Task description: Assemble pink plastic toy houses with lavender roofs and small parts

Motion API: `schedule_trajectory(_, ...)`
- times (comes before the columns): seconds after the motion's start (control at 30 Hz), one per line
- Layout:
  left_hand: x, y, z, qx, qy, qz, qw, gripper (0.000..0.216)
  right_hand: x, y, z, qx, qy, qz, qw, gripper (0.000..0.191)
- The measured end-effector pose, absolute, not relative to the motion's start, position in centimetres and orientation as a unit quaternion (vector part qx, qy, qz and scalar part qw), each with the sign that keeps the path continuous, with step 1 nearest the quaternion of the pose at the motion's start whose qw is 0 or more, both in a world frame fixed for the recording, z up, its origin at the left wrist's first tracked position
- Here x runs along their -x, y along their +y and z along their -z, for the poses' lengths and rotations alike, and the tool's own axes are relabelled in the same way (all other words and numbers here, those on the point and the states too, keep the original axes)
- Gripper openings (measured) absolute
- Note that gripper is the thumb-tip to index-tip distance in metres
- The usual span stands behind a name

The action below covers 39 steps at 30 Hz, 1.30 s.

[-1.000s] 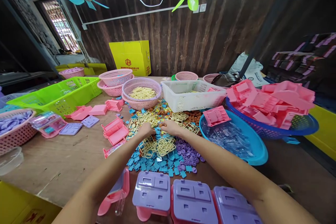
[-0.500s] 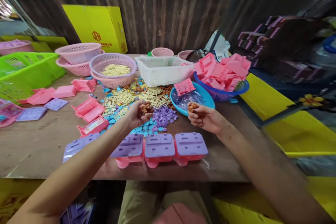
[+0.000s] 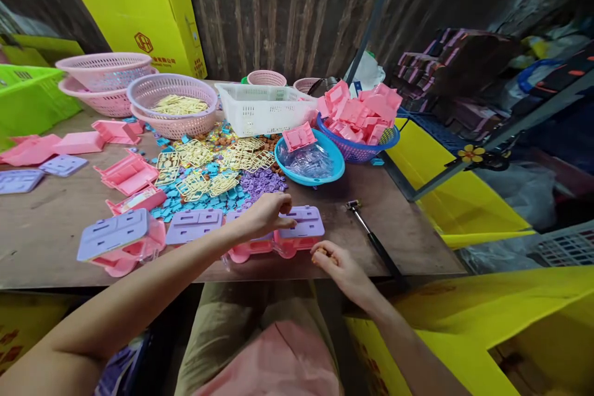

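Note:
Over the right-hand boxes in a row of pink toy boxes with purple lids, my left hand has its fingers curled and its thumb stretched out. What it holds is hidden from me. Close to the table's front edge, my right hand is closed around small brown plastic pieces, partly covered by the fingers. The leftmost box sits turned at an angle. Behind the row lie heaps of purple round pieces, blue pieces and cream plastic frames.
A black-handled hammer lies at the right. A blue bowl holds clear plastic and a pink part. Behind stand a basket of pink parts, a white bin and stacked baskets. A yellow carton is at lower right.
Both hands have come down toward the front edge, the left one over the boxes. The view has shifted, and the hammer now shows. Brown pieces no longer show in my left hand.

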<state>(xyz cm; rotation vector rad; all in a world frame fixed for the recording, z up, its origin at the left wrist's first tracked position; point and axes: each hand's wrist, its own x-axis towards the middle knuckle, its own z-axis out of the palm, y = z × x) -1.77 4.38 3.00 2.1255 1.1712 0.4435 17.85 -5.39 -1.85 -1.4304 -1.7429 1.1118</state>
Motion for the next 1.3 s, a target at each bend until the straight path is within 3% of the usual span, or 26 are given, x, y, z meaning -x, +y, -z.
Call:
schedule_trajectory(0.1,1.0,4.0,-2.4,-0.888,0.408,-0.066,0.203,0.032,-16.9,-5.8,4.8,0.552,-0.763,-0.167,0.291,0.019)
schedule_trajectory(0.2,0.2,3.9,-2.4,-0.914,0.379,0.002,0.148,0.044,-16.7,-5.2,7.1,0.555,-0.778,-0.077,0.284,0.024)
schedule_trajectory(0.5,-0.3,9.0,-3.1,-0.915,0.35,0.019,0.197,0.02,-17.0,-2.4,7.5,0.542,-0.79,0.005,0.287,0.025)
schedule_trajectory(0.77,0.0,11.4,-3.1,-0.868,0.362,-0.062,0.334,0.033,-16.7,-0.1,5.4,0.535,-0.803,0.049,0.258,0.032)
schedule_trajectory(0.9,0.1,11.6,-3.4,-0.867,0.347,-0.07,0.35,0.033,-16.8,0.2,5.7,0.549,-0.789,0.073,0.267,0.034)
schedule_trajectory(1.17,0.3,12.1,-3.6,-0.906,0.317,-0.012,0.282,0.023,-16.4,-0.2,6.1,0.554,-0.762,0.095,0.322,0.032)
schedule_trajectory(1.3,0.2,12.5,-3.7,-0.902,0.32,-0.005,0.29,0.021,-17.4,-0.6,4.8,0.606,-0.664,0.035,0.436,0.026)
